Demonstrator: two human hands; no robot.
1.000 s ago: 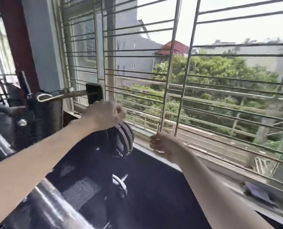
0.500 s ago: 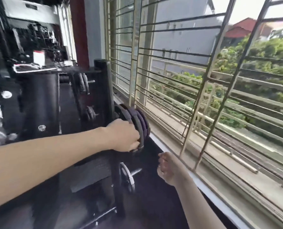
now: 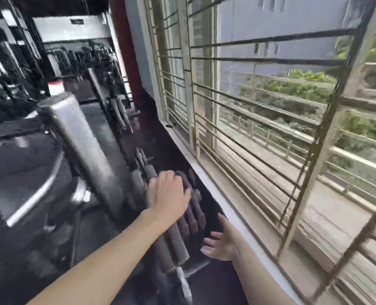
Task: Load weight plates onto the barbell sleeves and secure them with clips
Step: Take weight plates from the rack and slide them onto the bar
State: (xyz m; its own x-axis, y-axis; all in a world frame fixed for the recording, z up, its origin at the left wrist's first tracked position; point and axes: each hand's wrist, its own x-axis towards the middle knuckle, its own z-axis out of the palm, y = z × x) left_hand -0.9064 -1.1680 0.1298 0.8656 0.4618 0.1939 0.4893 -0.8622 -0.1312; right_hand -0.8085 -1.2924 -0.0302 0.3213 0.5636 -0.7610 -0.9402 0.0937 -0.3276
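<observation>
1. At the far left we see the blurred gym floor (image 3: 24,164) and, rising from it, a thick grey upright post (image 3: 83,146) that leans up and to the left in this wide view.
2. Just right of the post stand the weight plates (image 3: 191,208), a row of dark discs set on edge and packed side by side. The row runs from the lower left, near us, up and to the right toward the window sill (image 3: 231,208). Each disc shows us its rim, so we judge that the flat faces look along that line.
3. The left hand (image 3: 168,194) lies over the top of the row, palm down, fingers curved round the rims. Blur keeps us from telling which plate it grips, or how firmly.
4. The right hand (image 3: 219,244) hangs just beside the near end of the row, palm turned toward the plates, fingers spread and relaxed, touching nothing that we can see.
5. At the far right the window bars (image 3: 292,133) close the scene.
6. We judge the step in hand to be the picking of a plate from storage; no plate sits on a barbell sleeve in this view, and no clip appears. The next move calls for the right hand to close on the opposite rim, so that one plate lifts clear of its neighbours.
</observation>
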